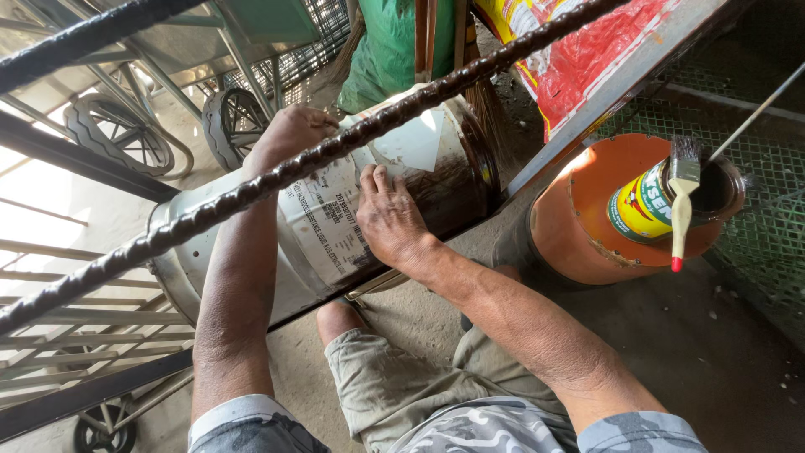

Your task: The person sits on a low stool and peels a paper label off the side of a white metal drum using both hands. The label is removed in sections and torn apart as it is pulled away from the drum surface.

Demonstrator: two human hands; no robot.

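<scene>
A big metal can (335, 218) lies on its side on the ground. Both hands are on it. The left hand (289, 134) sits over the far top edge of the can, and its fingers curl down behind the can, so I cannot see the tips. The right hand (387, 220) lies flat on the white paper label (323, 222) of the can, with the fingers close together and holding nothing.

A thick, bumpy steel bar (277, 176) runs across in front of the can and hides a strip of it. The near end of the can is partly hidden by the left arm. The writing on the label is hard to make out.

To the right of the can stands an orange bucket (553, 226). A small paint tin (671, 197) sits on top of it, and a paint brush (682, 201) rests across the tin. The stuff in the tin looks dark, maybe brown paint.

Behind the can are a green bag (394, 42) and a red and yellow sack (579, 59), both cut off at the top. To the left of the can are wheels (233, 122) of a cart. The ground (704, 352) is dusty grey concrete. A wire mesh (771, 218) lies beyond the bucket.
</scene>
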